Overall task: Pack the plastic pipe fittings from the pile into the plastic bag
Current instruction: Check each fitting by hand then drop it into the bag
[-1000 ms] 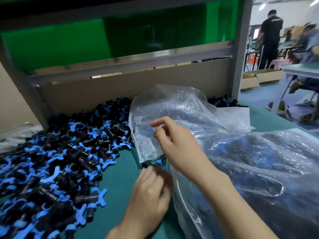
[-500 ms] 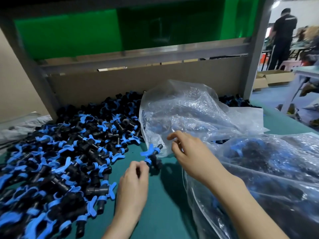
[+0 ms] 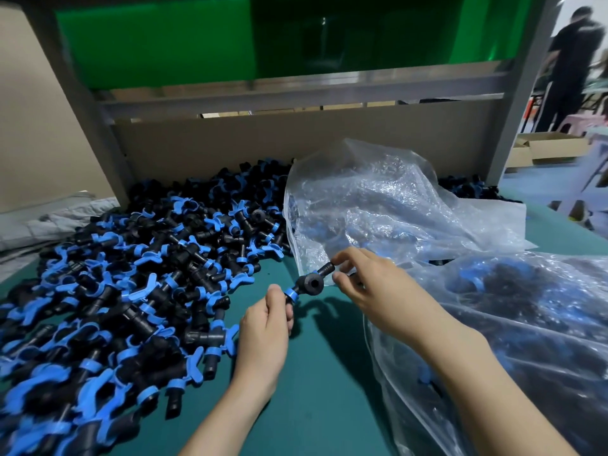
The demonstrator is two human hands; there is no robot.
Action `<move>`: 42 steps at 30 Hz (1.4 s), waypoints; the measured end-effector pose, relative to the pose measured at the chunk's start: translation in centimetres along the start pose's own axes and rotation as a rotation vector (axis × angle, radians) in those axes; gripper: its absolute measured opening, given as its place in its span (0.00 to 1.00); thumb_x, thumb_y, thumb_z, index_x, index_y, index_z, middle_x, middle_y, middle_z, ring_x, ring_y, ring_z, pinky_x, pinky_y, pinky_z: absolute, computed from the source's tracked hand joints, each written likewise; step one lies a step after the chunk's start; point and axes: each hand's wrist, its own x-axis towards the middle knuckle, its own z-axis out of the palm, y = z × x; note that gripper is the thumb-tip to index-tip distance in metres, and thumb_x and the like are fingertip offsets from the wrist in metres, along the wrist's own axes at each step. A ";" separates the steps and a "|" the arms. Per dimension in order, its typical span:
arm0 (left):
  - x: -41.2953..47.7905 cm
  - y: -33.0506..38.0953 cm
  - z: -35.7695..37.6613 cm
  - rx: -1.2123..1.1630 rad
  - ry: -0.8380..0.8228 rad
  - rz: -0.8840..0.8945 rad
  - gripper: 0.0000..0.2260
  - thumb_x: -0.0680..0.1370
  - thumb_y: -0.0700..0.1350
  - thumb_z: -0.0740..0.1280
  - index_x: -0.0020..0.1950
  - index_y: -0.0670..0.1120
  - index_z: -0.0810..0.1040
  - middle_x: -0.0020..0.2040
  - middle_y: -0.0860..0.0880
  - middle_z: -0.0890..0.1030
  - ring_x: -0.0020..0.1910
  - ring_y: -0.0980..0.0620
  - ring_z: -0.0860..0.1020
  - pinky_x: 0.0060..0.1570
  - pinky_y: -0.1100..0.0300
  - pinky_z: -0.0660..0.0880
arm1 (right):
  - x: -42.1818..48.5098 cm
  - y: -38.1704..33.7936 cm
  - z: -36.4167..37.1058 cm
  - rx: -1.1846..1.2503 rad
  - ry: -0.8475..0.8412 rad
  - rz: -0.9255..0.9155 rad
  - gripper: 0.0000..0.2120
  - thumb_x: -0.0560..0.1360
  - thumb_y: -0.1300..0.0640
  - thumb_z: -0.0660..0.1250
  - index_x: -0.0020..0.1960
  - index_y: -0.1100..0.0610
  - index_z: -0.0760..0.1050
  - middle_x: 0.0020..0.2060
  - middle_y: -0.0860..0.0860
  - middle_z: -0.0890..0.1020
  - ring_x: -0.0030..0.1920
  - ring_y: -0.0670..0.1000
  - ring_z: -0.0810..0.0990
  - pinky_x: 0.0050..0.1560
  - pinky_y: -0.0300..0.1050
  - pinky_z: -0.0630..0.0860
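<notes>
Pinched by its blue-collared end, one black tee fitting sits between the thumb and fingertips of the left hand, lifted off the green table mat and aimed toward one o'clock. Its free spigot is just beside the curled fingers of the right hand, which hover at the near edge of the clear plastic bag. Whether they pinch the film or touch the fitting, I cannot tell. The pile spreads from eight to eleven o'clock of the left hand, and a fuller bag lies at three o'clock. To do this well, I judge, the right hand should lift the upper film so the mouth gapes. The left should then push the fitting spigot-first past the lip before letting go, lest the side branch snag the film.
</notes>
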 end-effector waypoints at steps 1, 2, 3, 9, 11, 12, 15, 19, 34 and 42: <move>0.0 0.1 0.0 -0.002 -0.009 0.006 0.22 0.84 0.55 0.53 0.30 0.50 0.64 0.27 0.52 0.66 0.29 0.52 0.63 0.35 0.54 0.60 | 0.0 0.0 0.0 -0.003 0.000 -0.001 0.13 0.83 0.47 0.58 0.63 0.51 0.70 0.57 0.48 0.78 0.53 0.50 0.79 0.55 0.50 0.75; 0.0 0.0 0.0 -0.001 -0.014 0.011 0.23 0.84 0.55 0.53 0.30 0.50 0.64 0.27 0.52 0.65 0.29 0.51 0.62 0.35 0.54 0.59 | 0.0 0.1 0.1 -0.009 -0.001 -0.003 0.12 0.83 0.47 0.58 0.63 0.51 0.70 0.57 0.48 0.78 0.52 0.50 0.78 0.54 0.50 0.75; 0.0 0.0 0.0 0.002 -0.018 0.016 0.23 0.84 0.55 0.52 0.29 0.49 0.63 0.27 0.51 0.64 0.30 0.51 0.61 0.35 0.54 0.59 | 0.0 0.1 0.2 -0.016 -0.003 -0.005 0.12 0.83 0.47 0.58 0.62 0.51 0.70 0.56 0.48 0.78 0.52 0.50 0.78 0.54 0.49 0.75; 0.1 -0.3 -0.1 -0.006 -0.028 0.023 0.23 0.82 0.57 0.52 0.29 0.49 0.63 0.27 0.50 0.64 0.29 0.51 0.61 0.35 0.54 0.59 | 0.0 0.2 0.2 -0.035 -0.019 -0.017 0.12 0.82 0.47 0.58 0.61 0.52 0.69 0.53 0.49 0.79 0.50 0.50 0.77 0.52 0.49 0.75; 0.2 -0.3 0.0 -0.010 -0.031 0.020 0.24 0.83 0.56 0.52 0.30 0.47 0.61 0.27 0.50 0.64 0.29 0.51 0.61 0.35 0.53 0.59 | -0.1 0.2 0.2 -0.028 -0.024 -0.018 0.12 0.82 0.47 0.58 0.61 0.53 0.69 0.53 0.49 0.79 0.50 0.50 0.78 0.53 0.50 0.75; 0.2 -0.3 0.0 -0.015 -0.032 0.017 0.24 0.83 0.56 0.52 0.31 0.46 0.59 0.28 0.49 0.63 0.30 0.51 0.60 0.35 0.53 0.58 | -0.1 0.2 0.2 -0.023 -0.026 -0.019 0.12 0.82 0.47 0.58 0.60 0.53 0.70 0.53 0.49 0.79 0.50 0.51 0.78 0.53 0.50 0.75; 0.1 -0.2 0.0 -0.048 -0.025 0.000 0.24 0.83 0.56 0.52 0.30 0.47 0.56 0.27 0.48 0.61 0.28 0.50 0.59 0.34 0.53 0.57 | -0.1 0.2 0.1 -0.016 -0.030 -0.024 0.11 0.82 0.47 0.59 0.57 0.53 0.70 0.50 0.48 0.79 0.48 0.51 0.77 0.51 0.49 0.75; 0.1 0.0 -0.1 -0.065 -0.019 -0.020 0.26 0.78 0.63 0.51 0.25 0.49 0.56 0.24 0.49 0.60 0.26 0.49 0.58 0.32 0.54 0.56 | 0.0 0.3 0.1 -0.003 -0.054 -0.026 0.10 0.82 0.46 0.58 0.55 0.53 0.69 0.47 0.47 0.78 0.46 0.50 0.77 0.48 0.48 0.74; 0.2 -0.2 -0.1 -0.037 -0.002 -0.039 0.32 0.79 0.65 0.48 0.20 0.47 0.59 0.21 0.50 0.63 0.23 0.50 0.62 0.31 0.59 0.60 | -0.1 0.2 -0.2 0.050 -0.128 0.006 0.11 0.83 0.44 0.55 0.54 0.52 0.68 0.44 0.50 0.80 0.45 0.54 0.77 0.48 0.51 0.74; -0.1 0.4 -0.2 -0.110 -0.002 -0.032 0.31 0.75 0.69 0.49 0.22 0.48 0.60 0.22 0.48 0.62 0.24 0.50 0.61 0.31 0.56 0.59 | -0.1 0.4 -0.1 0.046 -0.160 0.012 0.12 0.83 0.43 0.54 0.53 0.51 0.68 0.41 0.47 0.77 0.43 0.52 0.76 0.47 0.51 0.73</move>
